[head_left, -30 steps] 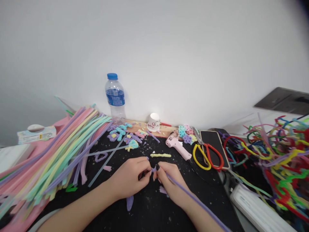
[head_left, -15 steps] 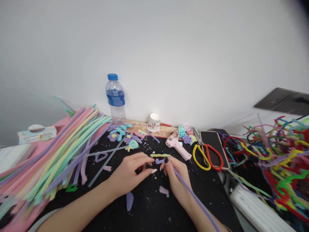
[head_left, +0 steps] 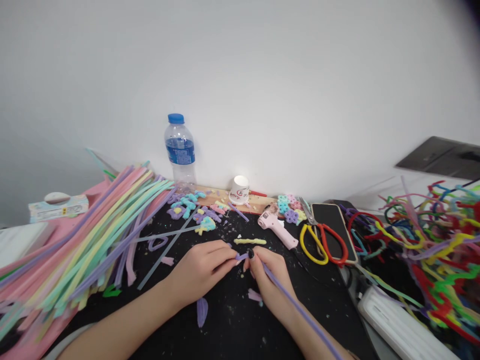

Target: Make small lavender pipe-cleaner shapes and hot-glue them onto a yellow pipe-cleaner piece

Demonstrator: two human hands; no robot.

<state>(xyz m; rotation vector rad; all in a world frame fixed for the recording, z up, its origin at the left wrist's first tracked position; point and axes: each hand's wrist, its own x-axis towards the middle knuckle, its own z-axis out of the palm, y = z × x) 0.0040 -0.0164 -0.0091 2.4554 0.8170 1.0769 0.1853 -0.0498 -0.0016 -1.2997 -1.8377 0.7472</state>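
A purple pipe cleaner runs from between my hands back over my right forearm. My left hand pinches its short end between thumb and fingertips. Close beside it, my right hand grips the same stem a little further along, thumb on top. Just beyond my fingertips lies a short yellow twisted piece. A purple petal-shaped piece rests below my left hand, and a pale purple scrap lies by my right wrist.
Many pastel pipe cleaners are heaped at left. A pink glue gun, scissors and a phone lie at right, near tangled coloured stems. A bottle and paper cup stand along the wall.
My left fingers, spread apart before, have closed on the curled end of the purple pipe cleaner. My right hand has shifted slightly left, bringing both hands nearer together.
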